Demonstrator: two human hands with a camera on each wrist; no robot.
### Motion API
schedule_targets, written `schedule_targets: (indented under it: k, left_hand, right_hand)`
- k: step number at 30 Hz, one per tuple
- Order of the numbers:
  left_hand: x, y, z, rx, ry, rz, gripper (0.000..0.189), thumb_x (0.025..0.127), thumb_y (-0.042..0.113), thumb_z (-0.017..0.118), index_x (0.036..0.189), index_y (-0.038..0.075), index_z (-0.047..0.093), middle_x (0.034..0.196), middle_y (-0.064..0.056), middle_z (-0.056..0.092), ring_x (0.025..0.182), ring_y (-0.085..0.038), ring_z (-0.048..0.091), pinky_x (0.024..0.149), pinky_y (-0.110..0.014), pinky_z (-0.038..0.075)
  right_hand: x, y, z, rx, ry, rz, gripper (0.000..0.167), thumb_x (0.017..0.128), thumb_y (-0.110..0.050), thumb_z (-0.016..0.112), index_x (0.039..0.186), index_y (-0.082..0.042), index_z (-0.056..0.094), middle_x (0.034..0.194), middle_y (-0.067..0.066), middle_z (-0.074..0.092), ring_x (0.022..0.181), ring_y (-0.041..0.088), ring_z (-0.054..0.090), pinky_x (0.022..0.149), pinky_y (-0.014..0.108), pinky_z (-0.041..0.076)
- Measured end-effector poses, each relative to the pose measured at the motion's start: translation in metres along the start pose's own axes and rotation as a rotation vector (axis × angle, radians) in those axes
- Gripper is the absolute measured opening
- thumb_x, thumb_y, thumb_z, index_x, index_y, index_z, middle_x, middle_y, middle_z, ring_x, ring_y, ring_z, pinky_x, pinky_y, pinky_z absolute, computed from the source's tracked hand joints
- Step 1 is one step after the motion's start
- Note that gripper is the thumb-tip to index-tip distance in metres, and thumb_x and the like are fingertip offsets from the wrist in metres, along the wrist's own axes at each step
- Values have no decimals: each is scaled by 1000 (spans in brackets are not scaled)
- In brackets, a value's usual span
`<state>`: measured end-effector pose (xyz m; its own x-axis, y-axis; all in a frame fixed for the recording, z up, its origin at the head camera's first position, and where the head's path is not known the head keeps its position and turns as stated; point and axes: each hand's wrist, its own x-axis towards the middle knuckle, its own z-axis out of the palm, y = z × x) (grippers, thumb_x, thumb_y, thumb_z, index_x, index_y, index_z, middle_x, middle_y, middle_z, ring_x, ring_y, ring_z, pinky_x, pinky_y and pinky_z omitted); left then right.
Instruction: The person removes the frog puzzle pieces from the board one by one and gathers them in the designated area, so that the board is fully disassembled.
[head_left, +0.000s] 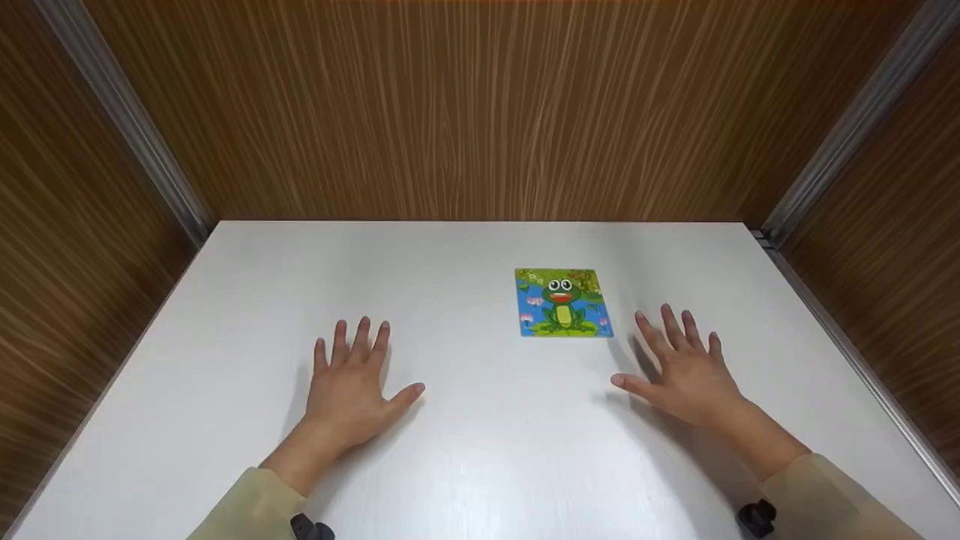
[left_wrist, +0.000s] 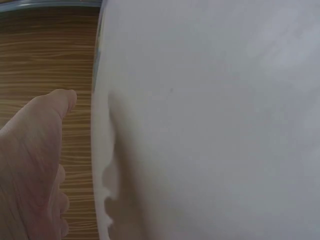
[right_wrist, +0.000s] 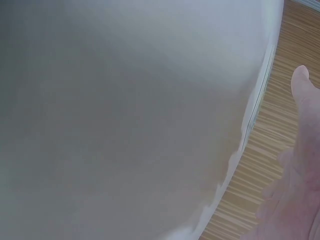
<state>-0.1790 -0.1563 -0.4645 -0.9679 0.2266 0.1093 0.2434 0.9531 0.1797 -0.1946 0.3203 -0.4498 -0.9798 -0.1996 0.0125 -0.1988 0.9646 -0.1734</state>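
A square frog picture puzzle (head_left: 564,303) lies flat on the white table (head_left: 465,420), right of its middle in the head view. It shows a green frog on a blue and green background. My left hand (head_left: 349,394) is spread palm down at the left, fingers straight, thumb pointing right, holding nothing. To the right of the puzzle and nearer to me, my right hand (head_left: 686,379) is likewise spread with nothing in it. Both cast shadows on the tabletop. The left wrist view has the left hand (left_wrist: 35,160) at its edge, and the right wrist view the right hand (right_wrist: 300,170).
A brown wood-grain panel (head_left: 465,112) rises behind the table's back edge. Similar panels stand at the left (head_left: 82,247) and right (head_left: 885,225), with grey metal strips (head_left: 135,127) at the corners. Dark straps (head_left: 757,517) show near both sleeves.
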Motion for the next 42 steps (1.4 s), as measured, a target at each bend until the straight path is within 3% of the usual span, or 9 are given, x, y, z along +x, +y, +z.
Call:
schedule_targets:
  k: [9,16,26,30,36,42]
  left_hand:
    - [10,5,-3,5,-14,4,104,97,78,49,169,7,25,173,-24,22,159,-51,8,123,-72,7]
    - [28,23,-6,19,-11,37,106,96,79,49,169,7,25,173,-23,20,160,-50,8,124,-70,8]
    - [69,66,-10,54,-61,86,106,96,84,38,171,11,21,176,-18,16,162,-44,6,127,-65,6]
    - [89,87,-8,33,-80,120,105,96,84,38,171,13,20,176,-16,16,162,-42,6,128,-63,5]
    - [118,113,1,32,-137,155,104,97,83,38,171,13,18,177,-14,16,163,-39,6,129,-59,5]
    - [139,127,15,3,-201,207,99,99,78,39,171,13,20,177,-12,17,163,-37,7,130,-54,6]
  right_hand:
    - [5,4,-3,-3,10,-9,109,94,-83,51,172,-15,18,174,27,9,157,56,7,115,83,6]
    - [15,2,-13,6,8,-23,105,95,-81,51,172,-15,19,175,25,10,158,54,7,117,81,6]
    - [40,-2,-24,27,-14,-34,102,97,-80,48,172,-18,19,176,19,10,160,48,6,120,78,6]
    - [49,-1,-27,36,-7,-55,98,99,-73,55,171,-16,22,176,20,12,161,47,9,120,77,9]
    - [65,3,-28,122,-57,-94,92,100,-52,70,170,-12,25,176,18,15,161,43,11,124,68,15]
    - [81,8,-18,146,-118,-97,88,101,-44,73,170,-14,27,176,14,18,162,41,13,125,64,18]
